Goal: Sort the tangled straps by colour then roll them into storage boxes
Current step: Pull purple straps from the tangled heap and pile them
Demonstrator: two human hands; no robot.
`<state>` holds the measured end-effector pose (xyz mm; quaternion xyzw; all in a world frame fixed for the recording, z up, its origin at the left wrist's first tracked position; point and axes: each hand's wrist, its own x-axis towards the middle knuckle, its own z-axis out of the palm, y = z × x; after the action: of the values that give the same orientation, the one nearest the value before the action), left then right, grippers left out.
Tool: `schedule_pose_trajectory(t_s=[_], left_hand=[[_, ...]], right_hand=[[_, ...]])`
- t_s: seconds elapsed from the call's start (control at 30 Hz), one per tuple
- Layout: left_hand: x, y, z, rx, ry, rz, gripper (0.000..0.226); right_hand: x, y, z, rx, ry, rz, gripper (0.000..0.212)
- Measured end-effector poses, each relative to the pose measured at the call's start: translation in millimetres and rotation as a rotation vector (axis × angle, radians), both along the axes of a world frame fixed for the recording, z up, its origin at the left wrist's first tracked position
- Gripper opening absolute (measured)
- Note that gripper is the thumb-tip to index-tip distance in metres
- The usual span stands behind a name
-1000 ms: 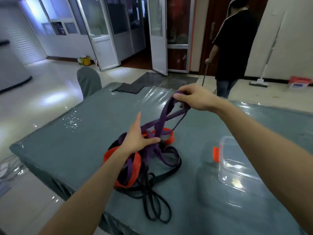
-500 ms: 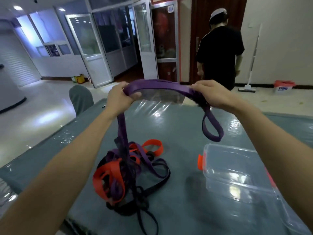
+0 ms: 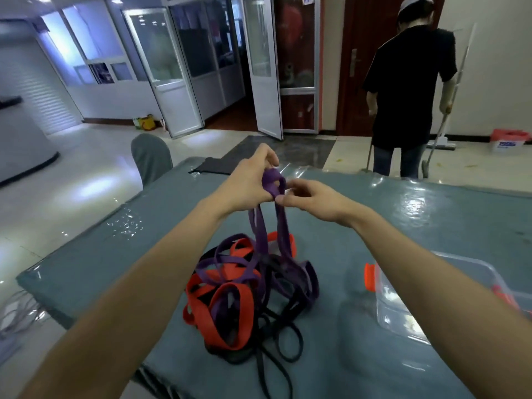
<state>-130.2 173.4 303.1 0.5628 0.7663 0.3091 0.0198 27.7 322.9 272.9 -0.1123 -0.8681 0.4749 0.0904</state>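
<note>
Table (image 3: 417,226): a grey-green surface under a glossy clear sheet. It fills the lower half of the view and carries everything named below.

Your forearms: both reach forward from the bottom corners and meet above the middle of the table, wrists raised well clear of it.

Pile (image 3: 247,289): one tangled heap of straps on the table, directly below your hands. Three colours show in it: purple, orange and black. The bands cross too densely to count singly. Thin black loops trail out toward the near edge.

Box (image 3: 403,321): one clear plastic container, lid off, on the table to the right of the pile and apart from it; your right forearm crosses over it. Glare on the walls keeps you from telling what lies inside.

Left hand (image 3: 247,182): fingers curled, tips gathered, pinching the top of the purple strap (image 3: 272,182).

Right hand (image 3: 311,198): held just beside the left, fingers bent inward, thumb and forefinger nipping the same strap on its right side.

Purple strap: one band, bunched into a small fold between your two hands. Two lengths drop from it, side by side, into the pile, where they are lost among the other bands.

Latches (image 3: 370,276): two orange clips on the box, one at each end.
</note>
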Motion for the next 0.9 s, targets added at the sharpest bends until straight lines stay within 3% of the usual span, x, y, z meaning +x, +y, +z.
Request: schedule_pose_trajectory(t_s=[0.1, 0.17, 0.23, 0.3, 0.37, 0.43, 0.57, 0.63, 0.77, 0.83, 0.9], left_hand=[[-7.5, 3.1, -8.2, 0.090, -0.040, -0.005, 0.063], [-12.8, 6.5, -17.7, 0.139, -0.178, -0.036, 0.063], [-15.1, 10.7, -39.4, 0.152, -0.381, -0.062, 0.052], [-3.2, 14.6, -74.5, 0.120, -0.659, -0.089, 0.028], [12.7, 17.9, -109.1, 0.099, -1.004, -0.177, 0.030], [14.7, 17.7, -130.8, 0.074, -1.183, -0.277, 0.036], [-8.4, 9.7, -148.9, -0.077, -1.135, -0.471, 0.070], [7.1, 10.7, -159.5, -0.180, -1.027, -0.352, 0.066], [37.3, 30.1, -178.8, -0.274, -0.541, -0.162, 0.018], [13.5, 39.0, -146.7, -0.237, -0.491, 0.030, 0.035], [-22.6, 42.5, -89.7, -0.011, -0.465, 0.255, 0.033]], right_hand=[[-3.4, -2.3, 0.6, 0.079, 0.029, 0.004, 0.040], [-2.6, 0.3, 5.1, 0.030, 0.054, -0.016, 0.039], [-0.7, 3.6, 14.3, 0.023, 0.056, 0.004, 0.034], [2.9, 2.1, 23.1, 0.269, 0.035, -0.003, 0.029], [7.9, -5.6, 21.6, 0.528, -0.015, -0.013, 0.028], [14.9, -14.4, 16.3, 0.603, -0.063, -0.001, 0.030], [39.5, 7.6, 30.1, 0.470, 0.046, -0.237, 0.028], [52.1, 22.5, 45.4, 0.377, 0.125, -0.329, 0.027], [62.6, 29.5, 52.6, 0.286, 0.196, -0.257, 0.023], [71.9, 37.9, 49.3, 0.197, 0.304, -0.350, 0.024], [82.6, 50.6, 42.0, 0.140, 0.401, -0.500, 0.033]])
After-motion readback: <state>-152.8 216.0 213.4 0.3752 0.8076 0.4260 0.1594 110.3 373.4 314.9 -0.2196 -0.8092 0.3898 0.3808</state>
